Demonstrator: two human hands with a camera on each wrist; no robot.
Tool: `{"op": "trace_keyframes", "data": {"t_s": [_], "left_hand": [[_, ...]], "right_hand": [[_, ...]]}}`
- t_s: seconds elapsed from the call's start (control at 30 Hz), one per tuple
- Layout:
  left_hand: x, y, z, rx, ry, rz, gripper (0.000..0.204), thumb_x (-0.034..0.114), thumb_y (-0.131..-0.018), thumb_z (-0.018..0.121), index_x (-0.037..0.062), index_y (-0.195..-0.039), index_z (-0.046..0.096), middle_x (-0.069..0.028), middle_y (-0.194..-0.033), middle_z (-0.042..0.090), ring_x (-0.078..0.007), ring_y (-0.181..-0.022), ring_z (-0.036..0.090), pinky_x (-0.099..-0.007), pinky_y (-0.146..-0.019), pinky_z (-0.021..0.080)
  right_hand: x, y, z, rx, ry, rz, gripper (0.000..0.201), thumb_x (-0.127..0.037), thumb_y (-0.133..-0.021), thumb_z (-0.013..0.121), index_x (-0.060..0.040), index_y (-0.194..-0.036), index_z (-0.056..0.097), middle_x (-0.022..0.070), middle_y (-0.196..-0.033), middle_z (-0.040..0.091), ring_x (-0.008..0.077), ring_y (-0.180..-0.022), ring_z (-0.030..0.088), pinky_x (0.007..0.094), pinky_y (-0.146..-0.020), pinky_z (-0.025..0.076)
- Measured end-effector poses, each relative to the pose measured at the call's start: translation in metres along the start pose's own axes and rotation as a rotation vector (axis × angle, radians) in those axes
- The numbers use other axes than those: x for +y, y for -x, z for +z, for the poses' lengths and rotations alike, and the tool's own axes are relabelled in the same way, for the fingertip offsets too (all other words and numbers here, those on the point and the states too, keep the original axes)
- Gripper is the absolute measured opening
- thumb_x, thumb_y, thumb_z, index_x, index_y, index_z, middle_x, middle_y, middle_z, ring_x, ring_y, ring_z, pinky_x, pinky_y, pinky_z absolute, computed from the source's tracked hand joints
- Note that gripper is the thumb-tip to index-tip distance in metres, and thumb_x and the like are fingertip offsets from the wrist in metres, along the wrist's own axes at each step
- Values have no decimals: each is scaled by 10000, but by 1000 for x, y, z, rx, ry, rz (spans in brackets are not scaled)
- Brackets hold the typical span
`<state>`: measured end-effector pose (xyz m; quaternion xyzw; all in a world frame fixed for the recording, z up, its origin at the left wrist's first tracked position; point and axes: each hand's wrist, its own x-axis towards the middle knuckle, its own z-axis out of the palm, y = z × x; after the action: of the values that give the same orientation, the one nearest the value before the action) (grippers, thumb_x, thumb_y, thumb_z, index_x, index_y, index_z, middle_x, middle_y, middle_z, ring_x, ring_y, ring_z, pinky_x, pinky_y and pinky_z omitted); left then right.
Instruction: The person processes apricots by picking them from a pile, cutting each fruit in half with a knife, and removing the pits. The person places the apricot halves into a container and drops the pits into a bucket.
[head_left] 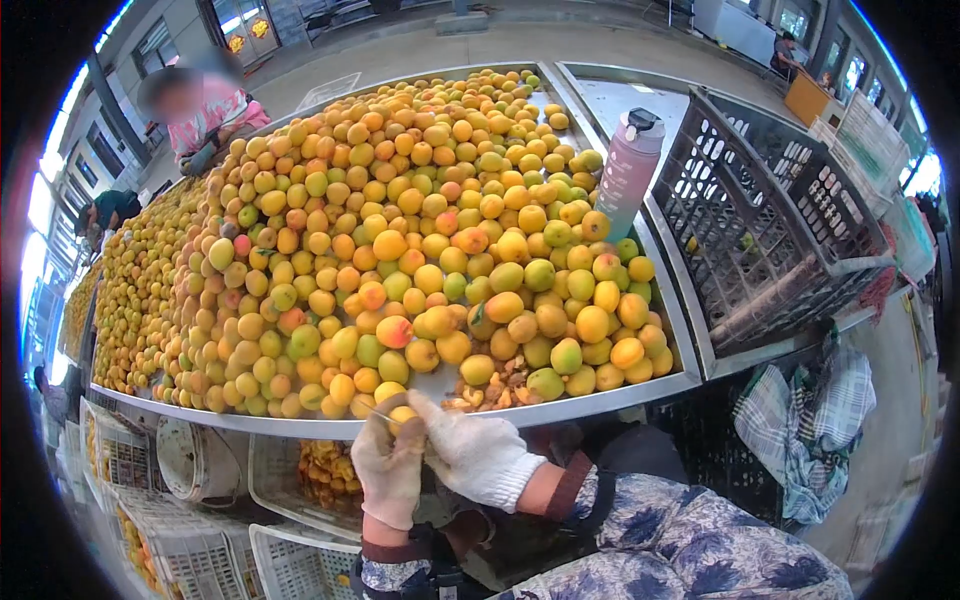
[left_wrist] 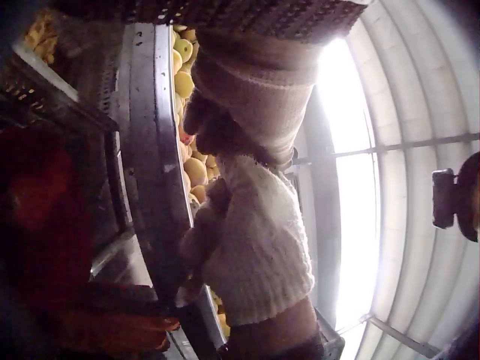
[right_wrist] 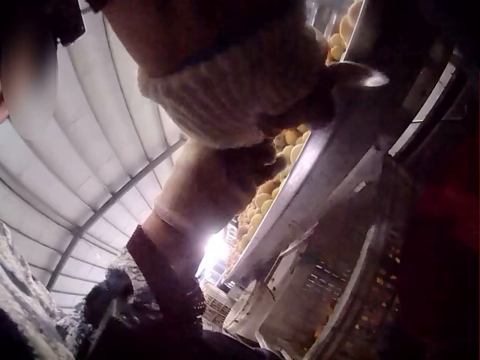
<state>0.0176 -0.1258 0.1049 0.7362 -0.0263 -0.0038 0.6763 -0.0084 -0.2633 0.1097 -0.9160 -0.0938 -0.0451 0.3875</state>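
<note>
Both hands wear pale knit gloves and meet at the near rim of the fruit table. An apricot [head_left: 402, 414] sits between the fingertips, partly hidden by them. My left hand [head_left: 388, 472] grips it from the left with curled fingers. From the right, my right hand [head_left: 478, 447] holds the same fruit, its thumb side at the top. In the left wrist view the right hand [left_wrist: 259, 232] shows bent fingers beside the metal edge. Just past the hands lies a small heap of torn apricot pieces and pits [head_left: 495, 388]. A large pile of whole apricots [head_left: 400, 240] rises behind.
The table's metal rim [head_left: 560, 408] runs before me. A pink-and-blue bottle [head_left: 630, 170] stands at the pile's right, beside a black crate [head_left: 765, 230]. Below are white crates [head_left: 300, 560] and a white bucket [head_left: 195, 460]. Another person [head_left: 210, 115] works across the table.
</note>
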Motion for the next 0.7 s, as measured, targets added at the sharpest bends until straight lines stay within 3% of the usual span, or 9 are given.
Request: {"op": "trace_keyframes", "data": {"t_s": [0.07,0.1,0.23,0.33,0.43,0.47,0.57,0.63,0.7], "left_hand": [[0,0,1,-64,-266,80,391,267,-887,722,-30,-1122,628,-76,-920,660,-160,-807,619,-302,-740,510],[1,0,0,-101,-390,122,394,291,-913,700,-47,-1103,628,-58,-914,641,-130,-846,584,-261,-791,479],[1,-4,2,-138,-519,194,383,291,-924,683,-48,-1097,637,-55,-904,632,-122,-834,575,-260,-778,474],[-8,-2,2,-50,-328,239,464,355,-881,722,-39,-1112,637,-88,-875,658,-176,-791,619,-276,-722,498],[0,2,2,-48,54,30,465,373,-910,692,-30,-1132,625,-29,-926,601,-70,-810,554,-204,-657,463],[-1,1,3,-52,50,28,465,373,-910,692,-30,-1132,625,-29,-926,601,-70,-810,554,-204,-657,463],[-3,-3,3,-116,11,-52,458,332,-892,714,-26,-1158,611,-75,-971,626,-132,-825,598,-245,-705,489],[-4,-6,1,-162,-458,305,462,280,-856,738,-19,-1179,601,-131,-1007,640,-220,-880,632,-294,-776,503],[1,-5,0,-148,-436,261,463,254,-834,747,-16,-1181,600,-154,-1017,640,-258,-914,633,-313,-810,500]], "right_hand": [[6,1,1,-35,-15,43,441,-198,-848,598,-74,-1252,472,199,-768,645,389,-716,657,486,-606,520],[7,1,2,-65,-26,90,361,-194,-836,599,-72,-1162,502,205,-774,644,398,-735,656,495,-615,517],[8,-1,2,-22,-83,110,268,-194,-827,604,-67,-1036,494,216,-787,642,417,-766,649,508,-641,515],[5,-5,-2,-45,-150,121,281,-201,-819,617,-61,-1019,478,220,-801,641,430,-783,642,517,-667,513],[6,-7,-4,-91,-151,91,321,-238,-820,635,-54,-1016,459,225,-832,639,427,-808,642,514,-683,515],[8,-6,-3,-88,-155,95,321,-238,-820,635,-54,-1016,459,225,-832,639,427,-808,642,514,-683,515],[13,-4,-3,-62,-161,100,338,-253,-820,647,-55,-1013,452,225,-840,639,425,-816,645,507,-680,519],[14,-5,-6,-62,-185,126,363,-206,-804,687,-77,-1084,496,209,-850,637,409,-746,646,476,-636,526],[8,-5,-8,-43,-197,103,419,-191,-796,692,-88,-1151,493,209,-870,644,406,-747,651,471,-643,532]]}}
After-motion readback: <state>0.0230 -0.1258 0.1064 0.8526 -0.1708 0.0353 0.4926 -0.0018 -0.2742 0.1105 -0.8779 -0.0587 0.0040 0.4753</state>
